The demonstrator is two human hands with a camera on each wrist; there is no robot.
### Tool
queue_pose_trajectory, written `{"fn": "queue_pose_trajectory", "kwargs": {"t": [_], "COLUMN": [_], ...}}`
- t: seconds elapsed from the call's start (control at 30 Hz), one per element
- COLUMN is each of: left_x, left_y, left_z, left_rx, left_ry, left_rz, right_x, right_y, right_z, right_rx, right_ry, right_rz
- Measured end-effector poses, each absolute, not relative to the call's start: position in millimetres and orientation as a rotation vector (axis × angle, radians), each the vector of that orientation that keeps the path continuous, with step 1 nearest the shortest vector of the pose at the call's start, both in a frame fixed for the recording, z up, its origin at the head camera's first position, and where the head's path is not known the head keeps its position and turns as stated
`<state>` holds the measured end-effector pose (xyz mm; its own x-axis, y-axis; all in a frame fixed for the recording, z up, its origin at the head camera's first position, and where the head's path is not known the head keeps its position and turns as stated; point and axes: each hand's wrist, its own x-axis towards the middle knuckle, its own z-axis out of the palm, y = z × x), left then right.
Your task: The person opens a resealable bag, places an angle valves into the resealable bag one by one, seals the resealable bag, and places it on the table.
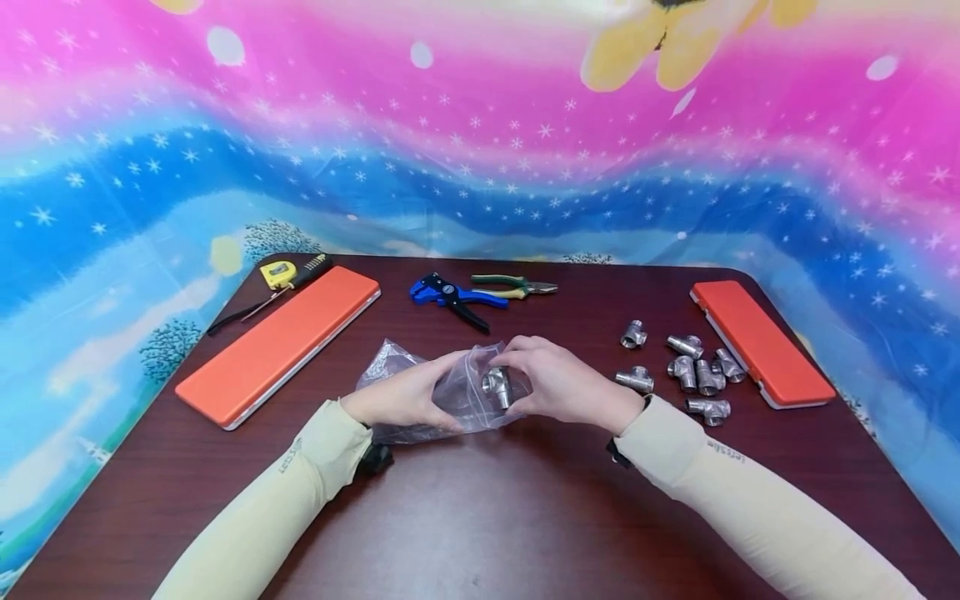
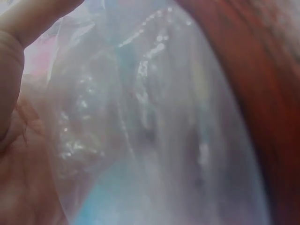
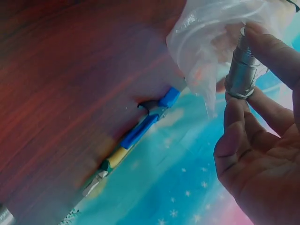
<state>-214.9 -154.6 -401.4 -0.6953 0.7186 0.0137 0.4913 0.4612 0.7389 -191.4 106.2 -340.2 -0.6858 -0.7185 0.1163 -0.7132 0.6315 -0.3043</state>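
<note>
My right hand (image 1: 562, 382) pinches a shiny metal tee pipe fitting (image 1: 497, 387) between thumb and fingertips, at the mouth of a clear plastic zip bag (image 1: 471, 402). In the right wrist view the fitting (image 3: 241, 77) stands nearly upright between thumb and fingers, with the bag (image 3: 201, 47) behind it. My left hand (image 1: 408, 390) holds the bag, its thumb on the near side; some of its fingers are hidden by the plastic. Blurred film of the bag (image 2: 140, 117) fills most of the left wrist view. Several similar tee fittings (image 1: 682, 372) lie to the right.
An orange case (image 1: 285, 342) lies left, beside a yellow tape measure (image 1: 278, 273) and a dark-handled tool (image 1: 309, 269). Toward the back are blue wire strippers (image 1: 450, 293) and green-and-yellow pliers (image 1: 517, 287). Another orange case (image 1: 761, 342) lies right, near the fittings.
</note>
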Motion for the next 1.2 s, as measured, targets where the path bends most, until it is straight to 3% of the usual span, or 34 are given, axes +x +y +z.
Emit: {"fn": "queue_pose_trajectory", "kwargs": {"t": [0.33,0.53,0.83,1.2], "left_x": [-213.8,-213.9,-211.7,-210.8], "left_y": [-152.4,-150.5,-152.8,-150.1], "left_z": [-401.4,-402.7,-401.8,-401.0], "left_rx": [1.058,1.098,1.092,1.072], "left_ry": [2.409,2.416,2.435,2.432], "left_rz": [1.017,0.986,0.936,0.916], "right_x": [-191.3,-199.5,-212.7,-214.9], "right_y": [112.6,159.5,243.5,273.7], "right_z": [-342.7,-328.9,-332.4,-345.9], "right_rx": [-1.243,-1.265,-1.068,-1.118], "right_ry": [2.817,2.900,2.822,2.754], "right_rz": [-0.478,-0.427,-0.191,0.131]}}
